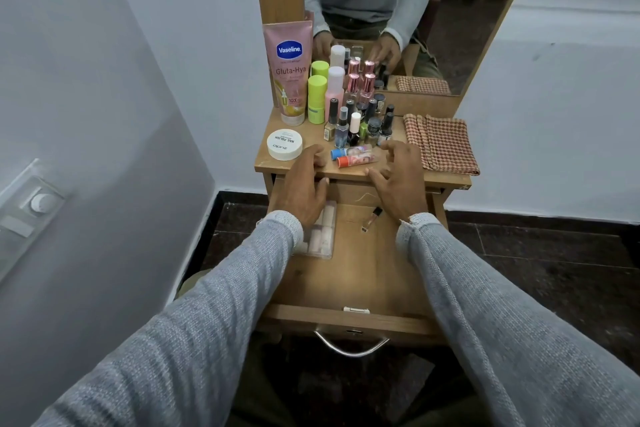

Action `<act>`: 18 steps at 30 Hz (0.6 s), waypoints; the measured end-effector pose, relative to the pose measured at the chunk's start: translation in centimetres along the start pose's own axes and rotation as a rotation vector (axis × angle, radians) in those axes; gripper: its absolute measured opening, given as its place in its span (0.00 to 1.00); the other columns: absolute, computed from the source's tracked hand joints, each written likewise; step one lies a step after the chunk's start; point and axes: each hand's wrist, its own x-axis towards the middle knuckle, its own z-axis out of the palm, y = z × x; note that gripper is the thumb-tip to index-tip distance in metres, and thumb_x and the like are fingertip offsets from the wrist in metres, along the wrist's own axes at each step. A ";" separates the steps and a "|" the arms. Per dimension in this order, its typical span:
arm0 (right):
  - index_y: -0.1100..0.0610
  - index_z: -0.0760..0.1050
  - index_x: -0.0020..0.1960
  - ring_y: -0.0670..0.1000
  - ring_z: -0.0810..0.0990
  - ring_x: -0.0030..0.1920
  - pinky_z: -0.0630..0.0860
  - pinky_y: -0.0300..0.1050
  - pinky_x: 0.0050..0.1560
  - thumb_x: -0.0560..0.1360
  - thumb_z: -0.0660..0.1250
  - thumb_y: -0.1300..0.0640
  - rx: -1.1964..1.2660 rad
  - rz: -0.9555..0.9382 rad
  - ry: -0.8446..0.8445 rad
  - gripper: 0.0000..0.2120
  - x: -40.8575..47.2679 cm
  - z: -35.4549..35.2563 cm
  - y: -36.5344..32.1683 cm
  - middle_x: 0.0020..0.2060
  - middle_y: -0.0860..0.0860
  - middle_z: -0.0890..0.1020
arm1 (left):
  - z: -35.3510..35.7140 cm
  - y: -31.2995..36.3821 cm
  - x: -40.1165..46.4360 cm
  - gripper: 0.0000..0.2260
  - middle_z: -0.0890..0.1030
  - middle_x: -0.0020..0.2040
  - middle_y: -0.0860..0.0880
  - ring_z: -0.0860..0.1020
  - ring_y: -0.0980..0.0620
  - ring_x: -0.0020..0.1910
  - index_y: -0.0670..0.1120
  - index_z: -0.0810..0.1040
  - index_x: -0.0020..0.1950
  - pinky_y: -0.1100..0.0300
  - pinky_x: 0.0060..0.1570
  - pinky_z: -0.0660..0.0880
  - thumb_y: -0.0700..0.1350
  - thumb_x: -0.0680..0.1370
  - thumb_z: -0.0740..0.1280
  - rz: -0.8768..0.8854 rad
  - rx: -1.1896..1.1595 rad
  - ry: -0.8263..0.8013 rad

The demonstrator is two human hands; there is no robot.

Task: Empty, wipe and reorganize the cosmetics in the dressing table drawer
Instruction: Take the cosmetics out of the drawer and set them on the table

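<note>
The wooden drawer (360,274) stands pulled out under the dressing table top (346,172). Inside it lie a clear plastic case (320,232) of pale items and a small lip gloss tube (371,217). My left hand (304,184) hovers over the table's front edge, fingers loosely curled, holding nothing. My right hand (398,177) is spread next to two small tubes, one blue-capped (349,151) and one orange-capped (356,160), lying on the top. I cannot tell whether it touches them. Several nail polish bottles (360,125) stand behind.
A pink Vaseline tube (289,73), green containers (317,97), a pink bottle (335,88) and a white round nail polish remover tub (284,144) stand at the left. A folded checked cloth (440,144) lies at the right. A mirror (398,10) rises behind. The drawer handle (351,345) faces me.
</note>
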 end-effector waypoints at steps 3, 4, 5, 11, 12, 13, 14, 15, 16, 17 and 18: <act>0.59 0.73 0.59 0.45 0.71 0.51 0.70 0.24 0.46 0.73 0.71 0.60 0.006 -0.036 0.044 0.16 -1.2 -0.5 -0.1 0.55 0.53 0.71 | -0.9 -0.8 -1.2 0.22 0.77 0.60 0.52 0.75 0.52 0.60 0.51 0.65 0.69 0.54 0.62 0.73 0.38 0.77 0.66 0.034 0.000 -0.015; 0.59 0.73 0.57 0.45 0.71 0.49 0.72 0.28 0.46 0.73 0.71 0.61 0.019 -0.053 0.058 0.14 -1.8 -0.5 -0.2 0.53 0.52 0.70 | -1.3 -1.0 -1.7 0.21 0.77 0.59 0.52 0.75 0.53 0.59 0.50 0.66 0.69 0.57 0.61 0.72 0.39 0.77 0.66 0.054 0.009 -0.012; 0.59 0.73 0.55 0.44 0.71 0.46 0.73 0.31 0.45 0.74 0.70 0.61 0.034 -0.065 0.064 0.11 -2.4 -0.5 -0.4 0.51 0.51 0.70 | -1.8 -1.3 -2.2 0.21 0.77 0.58 0.52 0.75 0.53 0.59 0.50 0.67 0.69 0.59 0.59 0.71 0.40 0.78 0.66 0.073 0.024 0.001; 0.59 0.76 0.47 0.50 0.77 0.41 0.74 0.45 0.42 0.75 0.67 0.53 -0.060 0.184 -0.278 0.08 -4.7 1.8 -0.7 0.41 0.52 0.79 | -4.5 -2.2 -2.9 0.12 0.78 0.47 0.52 0.76 0.54 0.48 0.48 0.74 0.60 0.55 0.50 0.76 0.42 0.77 0.66 0.086 0.064 0.212; 0.61 0.77 0.44 0.52 0.78 0.40 0.73 0.45 0.41 0.75 0.67 0.51 -0.085 0.277 -0.393 0.12 -4.8 2.5 -0.9 0.39 0.53 0.80 | -4.8 -2.3 -2.6 0.12 0.77 0.47 0.51 0.76 0.53 0.48 0.48 0.74 0.59 0.53 0.50 0.77 0.42 0.76 0.66 0.089 0.066 0.244; 0.61 0.77 0.40 0.52 0.77 0.36 0.71 0.44 0.39 0.75 0.67 0.49 -0.090 0.353 -0.488 0.15 -5.0 3.0 -1.3 0.35 0.53 0.79 | -5.2 -2.4 -2.3 0.13 0.77 0.49 0.50 0.76 0.52 0.49 0.48 0.74 0.59 0.53 0.50 0.77 0.42 0.75 0.67 0.090 0.069 0.269; 0.60 0.75 0.36 0.50 0.75 0.32 0.69 0.42 0.35 0.75 0.66 0.47 -0.096 0.402 -0.555 0.17 -5.2 3.6 -1.6 0.31 0.52 0.77 | -5.5 -2.4 -1.9 0.14 0.76 0.52 0.49 0.76 0.51 0.51 0.47 0.73 0.60 0.52 0.51 0.77 0.41 0.75 0.67 0.087 0.069 0.290; 0.59 0.73 0.34 0.48 0.73 0.29 0.67 0.41 0.32 0.76 0.65 0.46 -0.105 0.434 -0.600 0.19 -5.3 4.1 -1.8 0.28 0.51 0.74 | -5.8 -2.6 -1.5 0.16 0.75 0.55 0.48 0.76 0.50 0.54 0.47 0.73 0.60 0.53 0.54 0.76 0.41 0.74 0.68 0.079 0.072 0.305; 0.58 0.71 0.32 0.47 0.71 0.28 0.64 0.41 0.29 0.76 0.65 0.46 -0.115 0.460 -0.632 0.20 -5.4 4.6 -2.0 0.27 0.49 0.73 | -6.0 -2.7 -1.1 0.17 0.74 0.58 0.47 0.75 0.48 0.57 0.46 0.73 0.62 0.54 0.56 0.74 0.41 0.73 0.69 0.068 0.083 0.310; 0.57 0.69 0.32 0.47 0.70 0.28 0.62 0.40 0.28 0.76 0.65 0.46 -0.122 0.474 -0.652 0.20 -5.5 4.9 -2.3 0.27 0.49 0.72 | -6.3 -2.8 -0.8 0.19 0.73 0.60 0.46 0.73 0.48 0.60 0.45 0.72 0.63 0.56 0.59 0.72 0.42 0.72 0.70 0.052 0.102 0.303; 0.56 0.69 0.31 0.46 0.70 0.28 0.62 0.41 0.27 0.76 0.65 0.46 -0.121 0.492 -0.666 0.20 -5.5 5.3 -2.4 0.27 0.48 0.72 | -6.4 -3.0 -0.5 0.21 0.72 0.63 0.45 0.72 0.47 0.62 0.45 0.71 0.64 0.57 0.61 0.70 0.42 0.72 0.70 0.037 0.121 0.283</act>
